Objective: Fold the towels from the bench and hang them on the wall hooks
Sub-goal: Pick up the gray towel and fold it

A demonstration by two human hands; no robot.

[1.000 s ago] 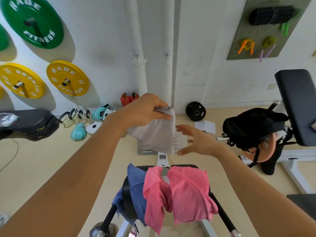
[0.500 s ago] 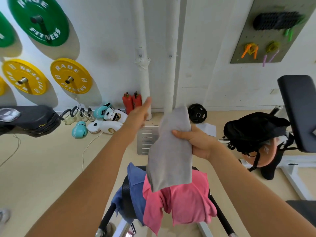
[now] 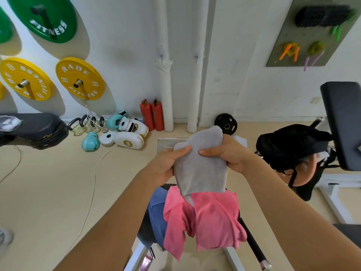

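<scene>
A grey towel (image 3: pixel 201 167) hangs folded in front of me, above the bench. My left hand (image 3: pixel 168 165) pinches its upper left edge between thumb and fingers. My right hand (image 3: pixel 226 155) grips its upper right part, thumb on the front. Below it a pink towel (image 3: pixel 211 220) and a blue towel (image 3: pixel 156 210) lie draped over the black bench pad (image 3: pixel 144 231). Two small wall hooks (image 3: pixel 161 56) (image 3: pixel 196 57) sit on the white wall between the pipes.
Yellow and green weight plates (image 3: pixel 80 79) hang on the left wall. Boxing gloves and pads (image 3: pixel 125 133), two red extinguishers (image 3: pixel 152 114) and a black plate (image 3: pixel 226 124) lie by the wall. A black backpack (image 3: pixel 293 145) rests on the bench at right.
My left hand came back from pointing forward and took hold of the grey towel's left edge. Both hands now hold the towel, which has been raised slightly.
</scene>
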